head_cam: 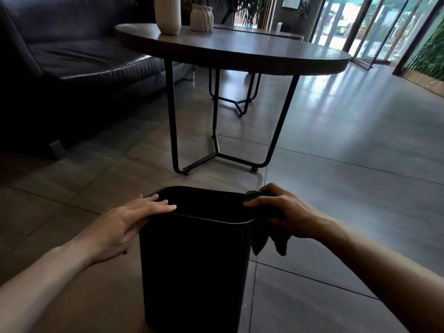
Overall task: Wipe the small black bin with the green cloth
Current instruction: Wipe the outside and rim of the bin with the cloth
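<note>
Bin: the small black plastic bin [194,265] is standing upright on the grey tiled floor [348,193] right in front of me, its open mouth facing up and its inside too dark to see into.
Left hand: my left hand [125,224] is resting on the bin's left rim, the fingers [163,205] lying straight and relaxed along the top edge — touching it, not gripping.
Right hand: my right hand [276,212] is gripping the crumpled dark green cloth [266,234], fingers curled round it, and is pressing it against the bin's right rim and upper outside wall.
Cloth: a bunched part is showing above my knuckles at the rim, and two loose ends are hanging down beside the bin's right wall.
Arms: both of my bare forearms are reaching in from the bottom corners, one to each side of the bin.
Beyond the bin: a round dark wooden surface on thin black metal legs [230,48] is standing well apart from it, carrying a tall cream vase [167,15] and a shorter white ribbed vase [201,18] near its far left edge.
Left side: a dark leather sofa [72,58] is sitting on the floor beside that surface.
Far right: glass doors [374,27] are letting in daylight — the floor is shining under them.
</note>
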### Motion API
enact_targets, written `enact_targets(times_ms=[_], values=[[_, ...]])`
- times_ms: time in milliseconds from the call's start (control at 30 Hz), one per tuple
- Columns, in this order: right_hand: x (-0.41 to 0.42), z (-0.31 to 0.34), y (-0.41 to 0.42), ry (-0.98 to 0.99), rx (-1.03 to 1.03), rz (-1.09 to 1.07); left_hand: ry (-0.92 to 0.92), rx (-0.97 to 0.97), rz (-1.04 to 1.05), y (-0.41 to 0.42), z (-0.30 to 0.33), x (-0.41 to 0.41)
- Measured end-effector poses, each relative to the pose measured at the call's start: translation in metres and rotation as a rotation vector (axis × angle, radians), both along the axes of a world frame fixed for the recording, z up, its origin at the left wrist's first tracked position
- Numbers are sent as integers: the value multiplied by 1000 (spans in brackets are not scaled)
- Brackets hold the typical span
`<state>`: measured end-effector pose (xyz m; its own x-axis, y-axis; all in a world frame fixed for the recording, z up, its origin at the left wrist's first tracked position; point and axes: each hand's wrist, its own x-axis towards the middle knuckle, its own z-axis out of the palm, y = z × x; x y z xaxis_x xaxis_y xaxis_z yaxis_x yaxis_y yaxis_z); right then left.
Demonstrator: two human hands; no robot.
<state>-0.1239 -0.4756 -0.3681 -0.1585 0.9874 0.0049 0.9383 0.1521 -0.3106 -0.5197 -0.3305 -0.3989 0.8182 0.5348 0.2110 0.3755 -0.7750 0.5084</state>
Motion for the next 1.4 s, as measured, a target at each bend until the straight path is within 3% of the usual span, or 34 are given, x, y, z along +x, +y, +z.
enact_targets(times_ms=[233,367,533,633,700,1033,1267,1400], values=[[-27,19,0,-154,6,158,35,8,89,9,-3,-10],[-45,34,3,-192,42,135,49,75,136,7,13,6],[-64,54,6,-233,66,65,-183,60,63,-29,43,64],[-76,56,8,-238,114,-3,-159,110,-40,-59,31,93],[-84,52,8,-242,157,-42,-143,185,24,-66,20,100],[-103,-11,-10,26,656,-9,-133,131,102,-33,13,70],[-132,-67,-11,-214,606,135,-156,53,102,-13,14,51],[-133,-99,-30,-353,661,374,-164,13,124,-11,16,43]])
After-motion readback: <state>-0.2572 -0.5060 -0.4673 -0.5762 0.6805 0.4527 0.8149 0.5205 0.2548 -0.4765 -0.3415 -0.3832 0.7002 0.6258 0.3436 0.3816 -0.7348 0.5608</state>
